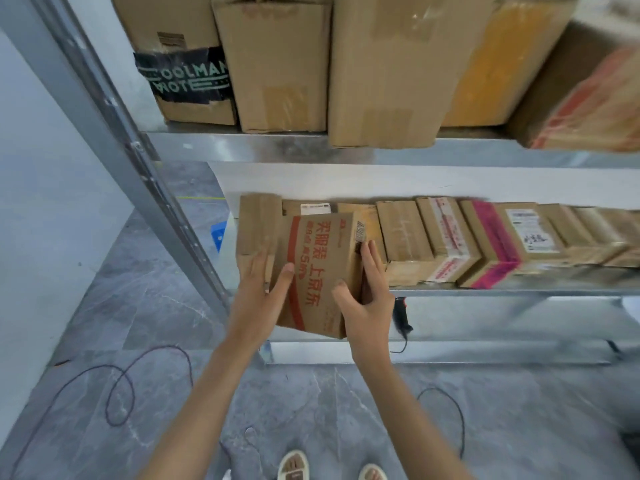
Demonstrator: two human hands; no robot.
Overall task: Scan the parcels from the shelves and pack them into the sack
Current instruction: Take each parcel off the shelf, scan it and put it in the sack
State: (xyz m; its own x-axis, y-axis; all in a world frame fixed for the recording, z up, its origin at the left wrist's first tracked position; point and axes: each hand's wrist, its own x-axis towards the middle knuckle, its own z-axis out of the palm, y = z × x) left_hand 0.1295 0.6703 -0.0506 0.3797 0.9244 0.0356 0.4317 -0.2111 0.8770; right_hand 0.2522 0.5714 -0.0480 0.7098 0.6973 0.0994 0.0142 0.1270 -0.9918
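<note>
A brown cardboard parcel with red print (320, 271) sticks out over the front edge of the middle shelf (502, 292), tilted toward me. My left hand (261, 292) holds its left side, thumb on the printed face and fingers between it and the neighbouring plain parcel (258, 226). My right hand (365, 299) grips its right edge, thumb on the face and fingers along the side by a barcode label. A black scanner (401, 317) hangs below the shelf edge, just right of my right wrist. No sack is in view.
A row of several taped parcels (450, 237) fills the middle shelf to the right. Large cartons (381, 71) stand on the upper shelf. The metal upright (138, 150) runs diagonally at left. Cables (117, 393) loop on the grey floor by my feet.
</note>
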